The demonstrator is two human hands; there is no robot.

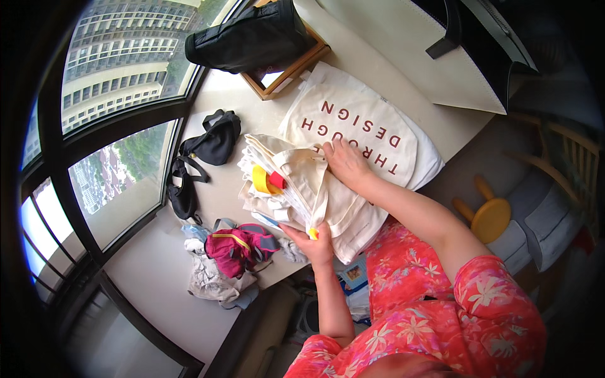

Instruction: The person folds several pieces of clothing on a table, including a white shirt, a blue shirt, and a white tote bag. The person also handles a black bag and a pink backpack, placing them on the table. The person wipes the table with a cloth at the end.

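A stack of cream canvas tote bags (pixel 347 198) lies on the table before me, with many folded layers showing at its left side. My left hand (pixel 312 241) grips the near corner of the stack, thumb on top by a small yellow piece. A yellow strap (pixel 263 180) and a red strap (pixel 278 179) stick out between the layers. My right hand (pixel 347 163) rests on the upper cloth, its fingertips at a cream strap; whether they pinch it is hidden. Under that hand, a flat white tote (pixel 364 111) bears dark red lettering.
At the left lie two black pouches (pixel 220 139) (pixel 183 193), a magenta backpack (pixel 238 248) and a crumpled pale patterned bag (pixel 212 279). A black bag (pixel 250 40) sits on a wooden box (pixel 295 71). A large white-and-black bag (pixel 453 66) stands at the upper right, a yellow stool (pixel 491 219) below.
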